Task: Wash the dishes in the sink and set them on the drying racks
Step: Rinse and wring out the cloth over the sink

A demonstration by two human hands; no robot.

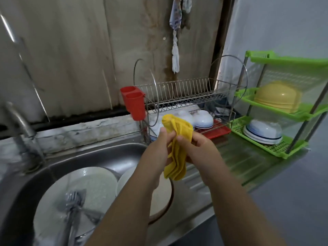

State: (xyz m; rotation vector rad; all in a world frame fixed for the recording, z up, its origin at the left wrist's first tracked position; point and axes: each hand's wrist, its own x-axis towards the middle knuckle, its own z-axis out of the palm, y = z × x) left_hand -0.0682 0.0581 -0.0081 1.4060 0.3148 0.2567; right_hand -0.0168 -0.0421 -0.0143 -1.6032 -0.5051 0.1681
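Note:
A folded yellow cloth (177, 150) hangs above the sink's right edge, held between both hands. My left hand (159, 148) grips its left side, and my right hand (198, 148) grips its right side with the thumb on the front. Below, the steel sink (106, 153) holds white plates (85, 189) with forks (72, 206) lying on them in water. A second plate (159, 197) with a brown rim lies partly under my left forearm. The wire drying rack (186, 96) behind the hands carries upturned white bowls (203, 119) on its lower tier.
A tap (17, 121) stands at the sink's left. A red cutlery holder (134, 102) hangs on the wire rack. A green plastic rack (276, 107) at right holds yellow bowls (278, 98) and white bowls (262, 132). A rag (175, 32) hangs on the wall.

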